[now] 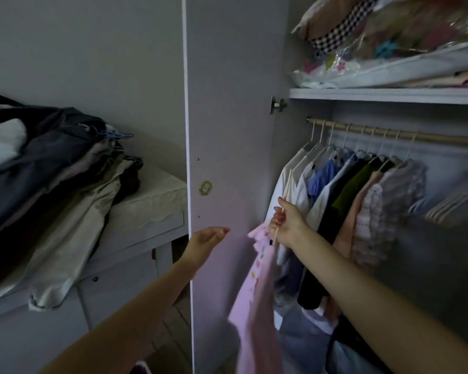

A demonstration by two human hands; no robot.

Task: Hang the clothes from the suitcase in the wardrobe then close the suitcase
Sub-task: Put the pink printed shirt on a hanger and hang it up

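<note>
While the left hand (210, 237) hangs free, the right hand (287, 224) grips what seems a hanger (286, 194).

— Where's the left hand (207, 237)?
— Centre frame, arm stretched forward from lower left, fingers loosely curled, holding nothing.
— And the right hand (288, 225)?
— Just right of it, raised, grip pinching something thin, probably; it's blurred.

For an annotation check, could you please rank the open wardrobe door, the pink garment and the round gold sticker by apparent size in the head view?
1. wardrobe door
2. pink garment, held nearer the camera
3. gold sticker
</note>
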